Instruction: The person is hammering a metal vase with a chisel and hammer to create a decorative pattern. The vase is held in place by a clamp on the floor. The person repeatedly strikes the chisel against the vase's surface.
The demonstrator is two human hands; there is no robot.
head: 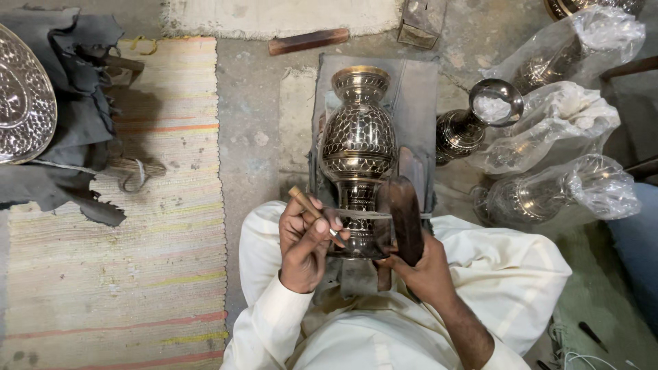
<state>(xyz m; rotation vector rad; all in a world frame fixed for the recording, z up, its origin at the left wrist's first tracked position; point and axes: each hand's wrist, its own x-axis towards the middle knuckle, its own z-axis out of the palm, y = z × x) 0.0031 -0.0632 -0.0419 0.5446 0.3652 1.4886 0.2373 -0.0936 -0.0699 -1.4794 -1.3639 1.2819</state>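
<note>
Hands grip tools: left hand (pixel 305 241) a slim chisel (pixel 310 207), right hand (pixel 419 264) a dark mallet (pixel 406 218) (engraved brass vase (pixel 358 140)).

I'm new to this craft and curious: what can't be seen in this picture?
Head view only:
- Chisel tip: hidden by the left hand.
- Vase base: covered by both hands.
- Mallet handle: inside the right hand.
- Wrapped vases: blurred by plastic.
- Tray: cut by the left edge.
</note>
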